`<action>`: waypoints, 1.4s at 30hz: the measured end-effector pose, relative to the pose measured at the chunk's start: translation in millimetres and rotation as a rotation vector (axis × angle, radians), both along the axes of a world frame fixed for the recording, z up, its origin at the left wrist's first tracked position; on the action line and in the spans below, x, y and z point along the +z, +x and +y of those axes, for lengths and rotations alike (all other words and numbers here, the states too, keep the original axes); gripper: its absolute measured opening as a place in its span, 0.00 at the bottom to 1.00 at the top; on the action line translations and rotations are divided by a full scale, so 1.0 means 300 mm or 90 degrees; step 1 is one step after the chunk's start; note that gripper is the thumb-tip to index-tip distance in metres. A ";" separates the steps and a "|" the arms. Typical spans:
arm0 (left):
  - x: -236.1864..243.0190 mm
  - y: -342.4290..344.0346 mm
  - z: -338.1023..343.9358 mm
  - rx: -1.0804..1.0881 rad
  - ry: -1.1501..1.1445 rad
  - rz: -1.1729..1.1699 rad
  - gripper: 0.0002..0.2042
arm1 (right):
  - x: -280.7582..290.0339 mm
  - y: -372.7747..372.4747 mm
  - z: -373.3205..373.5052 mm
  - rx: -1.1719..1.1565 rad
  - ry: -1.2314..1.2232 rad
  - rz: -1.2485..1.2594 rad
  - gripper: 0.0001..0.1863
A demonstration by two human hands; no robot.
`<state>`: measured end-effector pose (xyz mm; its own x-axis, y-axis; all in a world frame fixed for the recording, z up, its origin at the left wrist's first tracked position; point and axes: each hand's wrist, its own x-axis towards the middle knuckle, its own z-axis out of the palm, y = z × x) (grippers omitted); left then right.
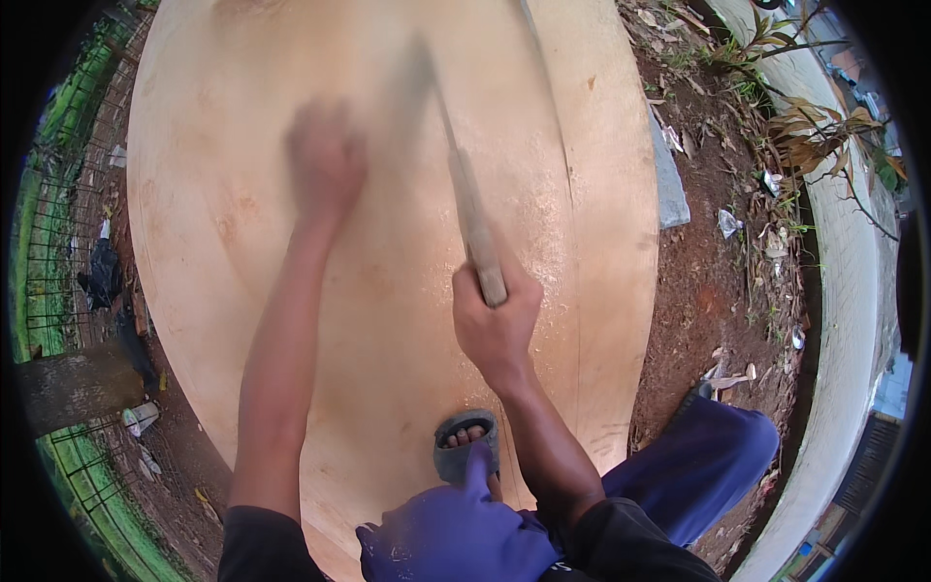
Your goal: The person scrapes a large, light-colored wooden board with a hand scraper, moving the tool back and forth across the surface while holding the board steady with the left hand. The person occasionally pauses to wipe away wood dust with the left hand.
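The right hand (497, 325), angled forward-left, clasps a long tool's handle (489, 272). The left hand (328, 163) reaches farther ahead across the board (388, 339), its fingers too blurred to tell.

Right now I'm on the head-worn fisheye, facing down over the pale board (388, 301), with left hand (328, 165) and right hand (497, 320) close below, the edges bowing.

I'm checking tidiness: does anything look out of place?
Yes: a crumpled silvery scrap lies on the soil right of the board, and black plastic lies left of it; both look like discarded litter.
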<state>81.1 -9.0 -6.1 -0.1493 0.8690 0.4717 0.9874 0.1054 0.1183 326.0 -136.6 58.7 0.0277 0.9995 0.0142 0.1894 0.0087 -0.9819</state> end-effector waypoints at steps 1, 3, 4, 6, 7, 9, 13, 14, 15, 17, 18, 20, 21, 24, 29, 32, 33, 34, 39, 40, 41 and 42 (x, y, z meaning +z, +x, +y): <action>-0.018 0.007 -0.016 -0.012 0.004 -0.013 0.24 | -0.033 0.063 -0.141 -0.020 0.047 0.011 0.30; -0.007 0.021 0.010 -0.035 0.035 -0.023 0.24 | -0.031 0.129 -0.261 -0.036 0.034 0.005 0.29; 0.002 0.026 0.017 -0.019 0.024 -0.024 0.24 | -0.036 0.134 -0.249 -0.039 0.036 0.014 0.29; 0.016 0.067 0.034 -0.013 0.002 -0.034 0.24 | -0.019 0.063 -0.017 -0.061 0.031 0.069 0.29; 0.026 0.051 0.028 -0.009 -0.001 -0.024 0.24 | 0.034 -0.023 0.132 -0.069 -0.030 0.091 0.19; 0.029 0.051 0.034 -0.014 -0.001 -0.019 0.24 | 0.099 -0.121 0.430 -0.053 -0.040 0.009 0.04; 0.025 0.017 0.033 -0.011 0.004 -0.014 0.24 | 0.090 -0.093 0.344 -0.038 -0.023 -0.001 0.14; 0.023 0.011 0.020 -0.006 0.003 -0.017 0.24 | 0.066 -0.056 0.179 -0.044 -0.032 0.008 0.21; 0.012 0.021 0.014 -0.004 -0.002 -0.024 0.24 | 0.007 0.011 0.032 -0.018 0.018 0.015 0.31; -0.010 0.007 -0.004 -0.009 0.010 -0.012 0.25 | -0.023 0.108 -0.219 -0.030 0.036 0.009 0.30; -0.006 0.012 0.008 -0.015 0.025 -0.006 0.25 | -0.014 0.120 -0.230 -0.035 0.037 0.011 0.30; -0.001 0.039 0.018 -0.007 0.006 -0.015 0.25 | -0.013 0.097 -0.133 -0.044 0.029 0.028 0.30; 0.018 0.053 0.032 -0.011 0.002 -0.016 0.25 | -0.006 0.055 -0.016 -0.055 0.023 0.045 0.30; 0.034 0.051 0.028 -0.031 -0.006 -0.030 0.25 | 0.093 -0.112 0.440 -0.031 0.014 -0.036 0.05; 0.050 0.015 0.011 0.008 -0.028 0.008 0.25 | 0.046 -0.061 0.157 -0.020 -0.023 -0.023 0.22; 0.007 0.027 0.006 0.003 -0.027 0.003 0.25 | -0.023 0.127 -0.270 -0.032 0.042 -0.023 0.30; 0.014 0.024 0.016 -0.002 -0.013 0.010 0.25 | -0.019 0.139 -0.283 -0.034 0.037 -0.012 0.30; 0.009 0.033 0.017 0.012 -0.028 0.012 0.25 | -0.021 0.154 -0.292 -0.036 0.031 -0.008 0.30; 0.038 0.066 0.029 0.000 -0.025 0.005 0.25 | 0.044 -0.065 0.347 -0.032 0.019 0.025 0.15; 0.042 0.066 0.035 -0.009 -0.019 0.006 0.25 | 0.078 -0.082 0.448 -0.022 0.015 0.019 0.12; 0.042 0.069 0.038 -0.013 -0.015 0.003 0.25 | 0.097 -0.086 0.498 -0.007 0.007 0.011 0.10; 0.043 0.073 0.041 -0.017 -0.011 0.000 0.25 | 0.089 -0.075 0.467 -0.012 0.002 0.014 0.11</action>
